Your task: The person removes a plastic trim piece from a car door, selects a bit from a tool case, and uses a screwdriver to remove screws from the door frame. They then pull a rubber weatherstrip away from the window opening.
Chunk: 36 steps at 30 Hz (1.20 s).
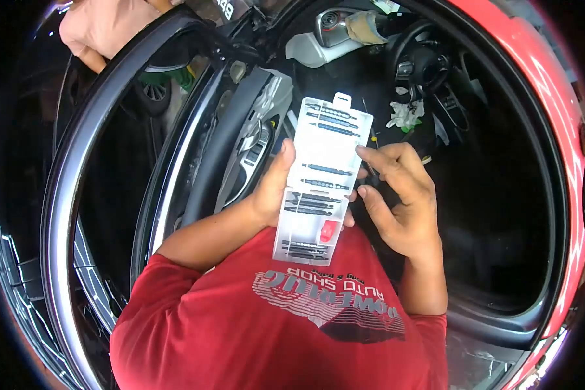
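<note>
An opened white plastic case [318, 148] lies across my left hand [278, 179], with its thumb along the left edge and fingertips showing at the right side. Several dark bits [328, 170] sit in rows in both halves of the case. A small red piece [328, 231] rests in the lower half. My right hand [400, 188] is just right of the case, its fingers bent and apart, the index fingertip at the case's right edge. Nothing shows between its thumb and index finger.
An open car door [250, 130] stands on the left. Ahead are a steering wheel [424, 64] and a crumpled white wrapper [406, 114] inside the car. The red car body [536, 78] curves along the right. Another person [107, 26] stands at the upper left.
</note>
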Motion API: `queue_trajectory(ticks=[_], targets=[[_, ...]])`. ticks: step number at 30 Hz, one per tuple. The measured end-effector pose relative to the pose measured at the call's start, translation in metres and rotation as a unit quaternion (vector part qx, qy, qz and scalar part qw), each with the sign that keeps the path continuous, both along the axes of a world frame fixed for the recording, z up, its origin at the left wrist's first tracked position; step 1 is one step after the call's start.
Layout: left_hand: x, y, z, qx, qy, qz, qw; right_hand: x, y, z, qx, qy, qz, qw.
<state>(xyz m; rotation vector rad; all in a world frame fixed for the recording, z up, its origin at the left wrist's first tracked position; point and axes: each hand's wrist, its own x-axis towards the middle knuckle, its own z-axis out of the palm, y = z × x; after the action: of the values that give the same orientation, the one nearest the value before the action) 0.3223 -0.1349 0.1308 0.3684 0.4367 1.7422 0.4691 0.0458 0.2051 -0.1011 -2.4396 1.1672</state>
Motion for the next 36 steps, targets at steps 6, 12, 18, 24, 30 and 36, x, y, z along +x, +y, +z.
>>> queue_trajectory(ticks=[6, 12, 18, 24, 30, 36], targets=[[-0.0007, -0.0007, 0.0001, -0.006, -0.009, -0.005, 1.0, -0.0005, 0.0007, -0.0022, 0.005, 0.016, 0.006, 1.0], [-0.0023, 0.0003, 0.0008, 0.005, -0.002, -0.013, 1.0, -0.0013, 0.001, 0.0014, 0.019, 0.007, 0.001, 1.0], [-0.0013, 0.0012, -0.0015, 0.009, -0.016, -0.019, 1.0, -0.0025, -0.0006, 0.0039, 0.003, 0.005, -0.004, 1.0], [-0.0003, 0.0043, 0.0032, 0.009, -0.016, -0.016, 1.0, -0.0041, -0.0001, 0.0048, 0.007, -0.004, 0.001, 1.0], [-0.003, 0.0028, -0.0012, 0.028, -0.021, -0.032, 0.999, -0.0043, -0.0009, 0.0023, 0.014, 0.0, 0.003, 1.0], [-0.0024, 0.0021, -0.0054, 0.029, -0.027, -0.033, 0.999, -0.0022, -0.0038, 0.0005, 0.005, -0.003, -0.007, 1.0]])
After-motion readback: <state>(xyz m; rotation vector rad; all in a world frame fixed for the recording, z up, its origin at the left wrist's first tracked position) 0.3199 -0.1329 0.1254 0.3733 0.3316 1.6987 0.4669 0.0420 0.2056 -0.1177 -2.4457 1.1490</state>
